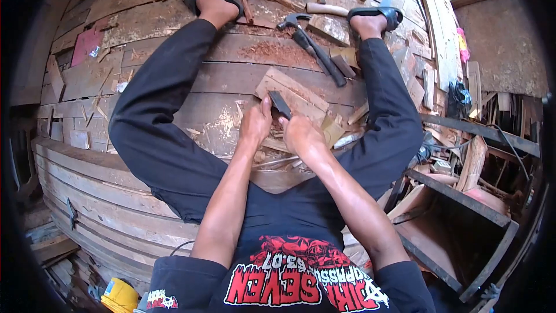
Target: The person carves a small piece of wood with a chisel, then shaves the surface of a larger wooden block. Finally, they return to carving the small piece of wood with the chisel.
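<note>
Between my legs, both hands meet around a small dark flat piece (279,104), which looks like a blade or stone. My left hand (256,122) is closed, its thumb near the piece's left edge; whatever else it holds is hidden. My right hand (303,135) is closed at the lower end of the dark piece. Just beyond and partly under them lies a light wooden board (301,99) on the plank floor. Wood shavings (223,124) lie left of my hands.
A claw hammer (324,61) and a black torch-like tool (305,42) lie ahead, near wood blocks (329,28). My sandalled feet flank them. At the lower right stands a metal-framed box (463,197); a yellow bucket (119,295) is at the lower left.
</note>
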`<control>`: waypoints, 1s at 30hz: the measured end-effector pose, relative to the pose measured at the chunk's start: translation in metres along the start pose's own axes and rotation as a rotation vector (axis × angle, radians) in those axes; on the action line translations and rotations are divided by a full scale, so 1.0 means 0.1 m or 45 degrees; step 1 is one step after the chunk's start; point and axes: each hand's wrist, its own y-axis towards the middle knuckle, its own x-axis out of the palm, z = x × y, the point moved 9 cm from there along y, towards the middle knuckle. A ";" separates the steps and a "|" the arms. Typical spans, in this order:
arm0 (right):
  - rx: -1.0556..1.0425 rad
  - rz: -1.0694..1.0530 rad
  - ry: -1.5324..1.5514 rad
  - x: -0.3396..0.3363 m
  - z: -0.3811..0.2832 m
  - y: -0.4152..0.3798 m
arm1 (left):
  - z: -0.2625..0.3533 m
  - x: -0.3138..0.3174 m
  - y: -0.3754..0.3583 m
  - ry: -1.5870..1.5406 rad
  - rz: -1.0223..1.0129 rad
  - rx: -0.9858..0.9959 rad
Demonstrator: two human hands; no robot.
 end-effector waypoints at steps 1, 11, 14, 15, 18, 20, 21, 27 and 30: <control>-0.002 0.044 -0.055 -0.01 -0.02 0.02 | -0.01 0.00 0.02 0.003 0.050 0.019; -0.002 -0.059 0.103 0.10 0.00 0.07 | 0.05 0.04 -0.02 0.168 0.147 0.052; -0.046 0.070 0.118 0.02 -0.07 -0.06 | 0.15 -0.02 -0.11 0.188 0.242 0.167; 0.038 0.082 0.092 0.01 -0.08 -0.09 | 0.19 -0.04 -0.12 0.195 0.284 0.214; -0.129 -0.105 0.145 0.11 -0.14 0.08 | 0.01 0.11 -0.04 0.257 0.068 0.068; -0.120 -0.120 0.119 0.21 -0.05 0.23 | 0.12 0.10 -0.12 0.270 0.090 0.080; -0.104 -0.112 0.115 0.22 -0.06 0.22 | 0.11 0.08 -0.14 0.274 0.105 0.084; -0.189 0.344 -0.109 0.07 -0.05 0.02 | 0.03 0.10 -0.10 0.330 0.126 -0.051; 0.103 0.117 -0.098 0.31 0.00 0.28 | -0.10 0.31 -0.21 0.332 0.040 0.020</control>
